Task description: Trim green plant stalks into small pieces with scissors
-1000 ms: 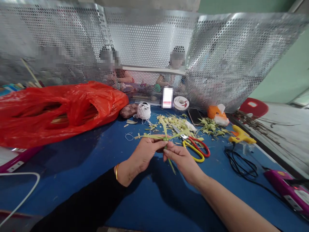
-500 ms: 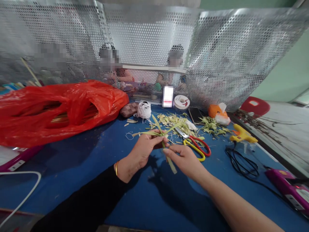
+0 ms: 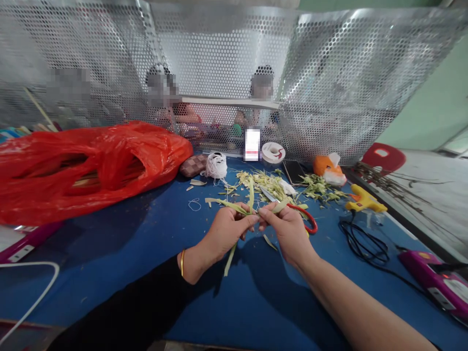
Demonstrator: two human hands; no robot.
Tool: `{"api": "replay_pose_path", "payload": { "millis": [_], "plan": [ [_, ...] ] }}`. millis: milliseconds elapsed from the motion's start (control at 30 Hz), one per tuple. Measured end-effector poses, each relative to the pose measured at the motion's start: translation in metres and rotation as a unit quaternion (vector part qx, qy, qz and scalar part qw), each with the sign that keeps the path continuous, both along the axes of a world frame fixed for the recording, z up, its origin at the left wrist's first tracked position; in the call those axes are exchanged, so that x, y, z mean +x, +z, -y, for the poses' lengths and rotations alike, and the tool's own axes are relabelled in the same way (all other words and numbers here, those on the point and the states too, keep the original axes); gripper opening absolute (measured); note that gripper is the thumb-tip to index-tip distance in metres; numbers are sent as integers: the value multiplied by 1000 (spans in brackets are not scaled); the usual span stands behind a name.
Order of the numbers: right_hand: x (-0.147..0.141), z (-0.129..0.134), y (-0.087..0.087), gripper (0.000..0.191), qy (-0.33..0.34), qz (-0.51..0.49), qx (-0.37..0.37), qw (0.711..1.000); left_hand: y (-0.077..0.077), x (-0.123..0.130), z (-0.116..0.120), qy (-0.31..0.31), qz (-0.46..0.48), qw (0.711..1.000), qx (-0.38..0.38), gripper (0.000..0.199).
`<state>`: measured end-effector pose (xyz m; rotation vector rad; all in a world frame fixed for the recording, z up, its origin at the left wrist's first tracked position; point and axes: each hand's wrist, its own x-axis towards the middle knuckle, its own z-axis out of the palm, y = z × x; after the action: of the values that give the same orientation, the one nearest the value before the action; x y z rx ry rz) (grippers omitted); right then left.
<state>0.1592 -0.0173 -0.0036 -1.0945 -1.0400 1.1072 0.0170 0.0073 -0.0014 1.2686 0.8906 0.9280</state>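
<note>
Pale green leaf strips stick out from between my two hands, pointing up, left, right and down. My left hand pinches them near where they cross. Close beside it, my right hand has thumb and fingers closed on a strip that extends to the right. Behind my right hand lie scissors with a red handle, partly hidden by that hand. Yellow-green leaf scraps are heaped beyond the hands. A small loose strip shows just below my right hand.
A red plastic bag fills the left. White string, a ribbon spool, a black phone and an orange tissue pack line the back. A yellow glue gun and purple power strip are at right.
My right hand has moved up and right, from the downward strip to the one extending right. The strips have turned in my left hand, and the lower one now points down-left.
</note>
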Motion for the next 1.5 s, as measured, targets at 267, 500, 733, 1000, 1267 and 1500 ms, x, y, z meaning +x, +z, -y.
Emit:
{"api": "replay_pose_path", "payload": {
  "millis": [267,500,733,1000,1267,1500],
  "plan": [
    [3,3,5,25,-38,26,18,999,8,-2,-2,-4,-13,1000,-2,17],
    [3,1,5,27,-40,11,33,999,11,-5,-3,-10,-5,1000,-29,20],
    [9,-4,1,23,-57,34,12,998,7,-8,-5,-18,45,994,-93,24],
    [26,-7,4,24,-169,451,226,847,7,-14,-9,-48,47,989,-134,40],
    [5,5,-7,29,30,570,192,798,-3,-8,-11,-4,13,997,-73,34],
    [-2,14,-4,32,46,454,194,869,2,-8,-8,-26,10,994,-110,36]
  ]
}}
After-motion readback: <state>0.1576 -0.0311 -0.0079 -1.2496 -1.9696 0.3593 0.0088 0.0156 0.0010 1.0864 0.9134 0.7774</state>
